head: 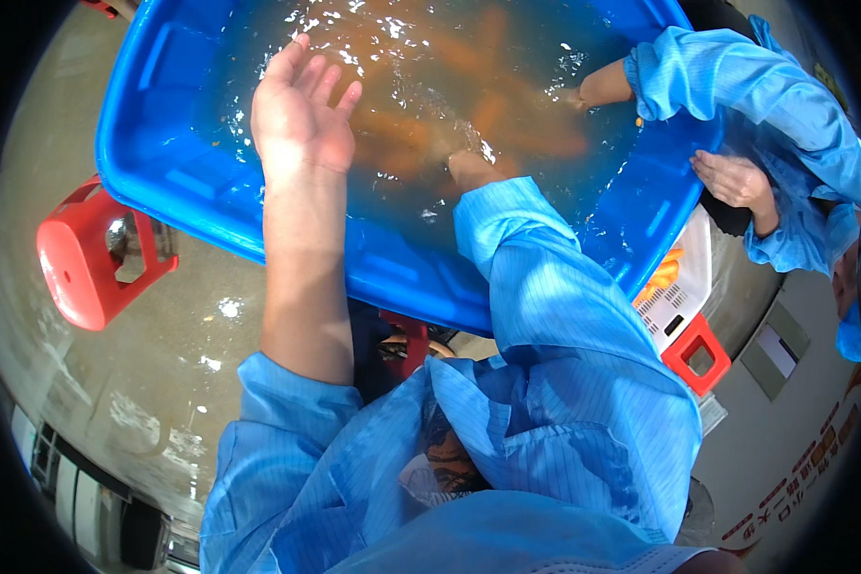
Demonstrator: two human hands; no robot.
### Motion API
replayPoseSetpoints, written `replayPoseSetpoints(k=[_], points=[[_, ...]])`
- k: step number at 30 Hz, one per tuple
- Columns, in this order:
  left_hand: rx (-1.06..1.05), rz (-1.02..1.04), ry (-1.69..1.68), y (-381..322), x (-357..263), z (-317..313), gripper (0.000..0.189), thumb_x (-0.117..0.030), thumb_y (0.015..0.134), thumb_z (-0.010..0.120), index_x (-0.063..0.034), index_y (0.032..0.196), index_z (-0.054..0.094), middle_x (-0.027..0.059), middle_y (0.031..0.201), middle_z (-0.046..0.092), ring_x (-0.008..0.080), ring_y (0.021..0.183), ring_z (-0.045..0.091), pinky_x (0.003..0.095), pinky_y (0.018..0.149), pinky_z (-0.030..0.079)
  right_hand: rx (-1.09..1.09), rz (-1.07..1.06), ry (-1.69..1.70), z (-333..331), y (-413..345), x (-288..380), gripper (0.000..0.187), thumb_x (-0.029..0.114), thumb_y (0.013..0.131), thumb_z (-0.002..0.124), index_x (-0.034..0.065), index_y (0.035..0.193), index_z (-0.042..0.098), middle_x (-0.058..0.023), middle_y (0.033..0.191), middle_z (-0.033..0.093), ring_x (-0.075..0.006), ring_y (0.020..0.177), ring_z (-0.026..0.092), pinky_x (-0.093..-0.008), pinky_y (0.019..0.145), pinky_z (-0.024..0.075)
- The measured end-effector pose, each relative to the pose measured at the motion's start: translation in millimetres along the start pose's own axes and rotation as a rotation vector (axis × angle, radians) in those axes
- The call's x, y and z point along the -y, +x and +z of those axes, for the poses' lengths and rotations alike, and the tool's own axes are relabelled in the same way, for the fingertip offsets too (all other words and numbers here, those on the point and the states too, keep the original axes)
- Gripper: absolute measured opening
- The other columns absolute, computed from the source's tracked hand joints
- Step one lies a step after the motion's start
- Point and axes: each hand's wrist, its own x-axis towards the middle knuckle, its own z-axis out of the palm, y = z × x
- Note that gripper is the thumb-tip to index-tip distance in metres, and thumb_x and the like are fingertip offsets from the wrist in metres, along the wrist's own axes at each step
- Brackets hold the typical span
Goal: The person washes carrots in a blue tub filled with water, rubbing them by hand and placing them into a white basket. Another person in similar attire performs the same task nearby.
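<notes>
A large blue plastic tub (186, 208) of cloudy water stands before me, with blurred orange, elongated things (545, 136) under the surface. My left hand (303, 111) is raised over the tub's near left part, palm up, fingers apart and bent a little, holding nothing. My right arm, in a blue striped sleeve, reaches into the water near the middle; only the wrist end of my right hand (473, 169) shows. The fingers are hidden by the murky water, so I cannot tell whether they hold anything.
At the right a co-worker in blue has one hand (581, 97) in the water and the other (735, 183) beside the rim. A white plastic basket (692, 287) with orange pieces rests by a red stool (697, 355). Another red stool (79, 265) is at the left on the wet floor.
</notes>
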Motion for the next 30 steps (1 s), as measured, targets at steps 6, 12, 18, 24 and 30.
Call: replayPoseSetpoints(k=[6,12,18,24,30], points=[[0.045,-0.061,-0.008,-2,7,6,0.037,-0.024,0.083,0.056,-0.0057,0.115,0.05,0.018,0.121,0.039,0.0315,0.117,0.036,0.0493,0.097,0.032,0.063,0.018,0.058,14,-22,0,0.07,0.041,0.064,0.074,0.0091,0.118,0.045,-0.0163,0.12,0.043,-0.0289,0.113,0.041,-0.039,0.093,0.0357],[0.085,-0.105,0.022,-3,17,10,0.037,-0.025,0.083,0.056,-0.0078,0.115,0.05,0.0179,0.122,0.039,0.031,0.118,0.037,0.0478,0.096,0.034,0.106,0.069,0.082,28,-39,-12,0.067,0.041,0.063,0.074,0.0069,0.114,0.049,-0.0166,0.115,0.047,-0.0279,0.109,0.045,-0.038,0.091,0.0378],[0.121,-0.151,0.079,-11,29,15,0.035,-0.028,0.084,0.054,-0.0093,0.114,0.051,0.0164,0.12,0.04,0.029,0.114,0.041,0.0458,0.093,0.037,0.184,0.111,0.085,44,-53,-21,0.064,0.042,0.063,0.074,0.0048,0.111,0.052,-0.0169,0.11,0.052,-0.0268,0.105,0.049,-0.037,0.089,0.04],[0.17,-0.271,0.102,-14,53,24,0.033,-0.027,0.083,0.055,-0.0117,0.113,0.052,0.0153,0.119,0.04,0.0283,0.113,0.041,0.0455,0.093,0.037,0.226,0.173,0.135,64,-94,-31,0.062,0.042,0.063,0.075,0.0026,0.107,0.056,-0.0172,0.106,0.057,-0.0258,0.102,0.053,-0.0361,0.086,0.0422],[0.213,-0.245,0.284,-17,78,32,0.041,-0.027,0.081,0.059,-0.0155,0.12,0.05,0.001,0.11,0.048,0.0178,0.107,0.041,0.0399,0.092,0.033,-0.022,0.195,0.42,8,-164,-24,0.06,0.043,0.062,0.075,0.0004,0.103,0.06,-0.0175,0.101,0.061,-0.0248,0.098,0.057,-0.0351,0.084,0.0444]])
